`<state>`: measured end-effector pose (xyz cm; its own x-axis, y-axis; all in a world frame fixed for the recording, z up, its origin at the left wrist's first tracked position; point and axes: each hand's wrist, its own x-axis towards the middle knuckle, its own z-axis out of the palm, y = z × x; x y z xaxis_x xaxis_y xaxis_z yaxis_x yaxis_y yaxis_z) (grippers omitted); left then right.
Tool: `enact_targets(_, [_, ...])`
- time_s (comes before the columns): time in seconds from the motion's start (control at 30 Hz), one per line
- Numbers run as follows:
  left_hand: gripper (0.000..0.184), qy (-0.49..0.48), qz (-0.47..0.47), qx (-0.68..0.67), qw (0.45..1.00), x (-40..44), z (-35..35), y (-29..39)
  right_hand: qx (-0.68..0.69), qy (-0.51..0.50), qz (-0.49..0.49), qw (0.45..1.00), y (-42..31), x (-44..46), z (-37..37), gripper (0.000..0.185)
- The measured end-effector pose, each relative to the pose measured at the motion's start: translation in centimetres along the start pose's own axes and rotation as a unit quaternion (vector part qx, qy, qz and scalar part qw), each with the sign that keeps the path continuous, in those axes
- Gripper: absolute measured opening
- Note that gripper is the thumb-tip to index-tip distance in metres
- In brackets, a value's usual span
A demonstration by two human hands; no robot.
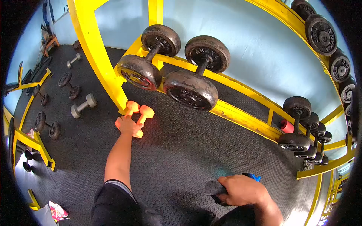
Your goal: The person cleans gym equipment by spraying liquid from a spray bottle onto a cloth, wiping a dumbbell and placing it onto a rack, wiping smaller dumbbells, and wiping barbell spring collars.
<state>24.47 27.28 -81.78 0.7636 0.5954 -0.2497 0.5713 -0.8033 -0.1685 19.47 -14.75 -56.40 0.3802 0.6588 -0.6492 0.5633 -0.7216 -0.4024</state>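
Our left hand (128, 125) touches orange dumbbells (146, 112) at left; we can't tell its grip. Pushed, they could roll, pinching us. Our right hand (244, 190) grips a dark gray thing (214, 187).

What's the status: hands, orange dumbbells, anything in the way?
Left hand on orange dumbbells, grip unclear. Right hand holding dark object. Dumbbells side by side. Yellow rack post close by, possible snag.

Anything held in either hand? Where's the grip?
Right hand: a dark grey thing, gripped just behind its protruding end; what it is, unclear. Left hand: on the orange dumbbells, toward their near ends; can't tell if gripped.
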Motion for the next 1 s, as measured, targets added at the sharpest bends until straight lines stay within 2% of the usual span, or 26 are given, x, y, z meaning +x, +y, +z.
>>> enact_targets(0.07, [0.087,-0.058,-0.012,-0.015,0.998,0.1,-0.4,-0.1,-0.001,0.003,-0.006,1.0,0.1,-0.1,0.0,0.03])
enact_targets(0.1, [0.087,-0.057,-0.01,-0.015,0.998,-0.3,-0.5,0.1,-0.002,0.004,-0.013,1.0,0.1,-0.2,0.0,0.031])
enact_targets(0.17, [0.082,0.007,-0.077,-0.107,0.991,-1.6,-0.9,0.4,0.0,0.008,-0.008,1.0,0.1,-0.2,0.0,0.03])
enact_targets(0.3, [0.082,-0.023,-0.091,-0.108,0.99,-2.7,-3.0,1.2,-0.002,0.025,0.007,1.0,0.3,0.0,-0.1,0.03])
enact_targets(0.37, [0.077,0.104,-0.043,-0.041,0.993,-2.2,-1.6,1.5,0.006,0.056,0.008,0.998,0.3,0.1,-0.1,0.03])
enact_targets(0.57, [0.072,0.124,0.013,0.0,0.992,-3.1,-2.7,2.7,0.029,0.147,-0.014,0.989,0.2,-0.5,-0.1,0.028])
enact_targets(0.67, [0.074,0.124,0.047,0.007,0.991,-4.7,-3.6,3.4,0.056,0.268,-0.039,0.961,1.1,-0.2,0.2,0.027])
enact_targets(0.7, [0.074,0.125,0.051,0.008,0.991,-5.0,-3.4,3.5,0.057,0.271,-0.036,0.96,1.6,0.5,0.3,0.027])
enact_targets(0.77, [0.076,0.146,0.097,0.02,0.984,-5.5,-2.9,3.9,0.118,0.362,-0.047,0.923,2.8,2.4,0.7,0.026])
enact_targets(0.83, [0.079,0.133,0.108,0.029,0.985,-7.0,-4.7,4.6,0.135,0.385,-0.052,0.912,3.7,4.0,1.1,0.026])
enact_targets(0.9, [0.08,0.064,0.126,0.006,0.99,-8.5,-6.2,5.7,0.152,0.408,-0.049,0.899,4.3,4.9,1.4,0.027])
enact_targets(0.97, [0.091,0.013,0.227,-0.093,0.969,-10.5,-8.1,7.2,0.079,0.431,-0.041,0.898,5.0,5.0,1.5,0.028])
enact_targets(1.0, [0.095,0.002,0.323,-0.192,0.927,-11.5,-8.5,8.3,0.084,0.444,-0.042,0.891,5.2,4.9,1.5,0.031])
